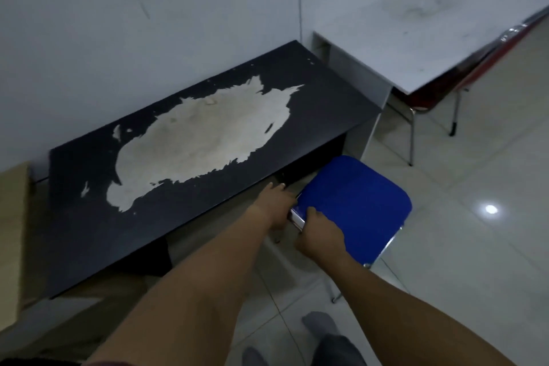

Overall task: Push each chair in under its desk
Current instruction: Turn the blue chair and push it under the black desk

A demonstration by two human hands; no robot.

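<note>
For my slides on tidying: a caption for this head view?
Both hands, left and right, grip the blue chair beside the worn black desk.

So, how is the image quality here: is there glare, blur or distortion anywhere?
Head view: dim, bluish light; a bright glare spot on the floor tiles; the white desk and red chair at top right look soft and smeared; wide-angle bending curves the dark desk edges; both hands and the blue chair stay fairly sharp.

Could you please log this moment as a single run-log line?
left hand: on blue chair edge | right hand: gripping same edge | chair: seat partly out from dark desk | red chair: under white desk
</note>
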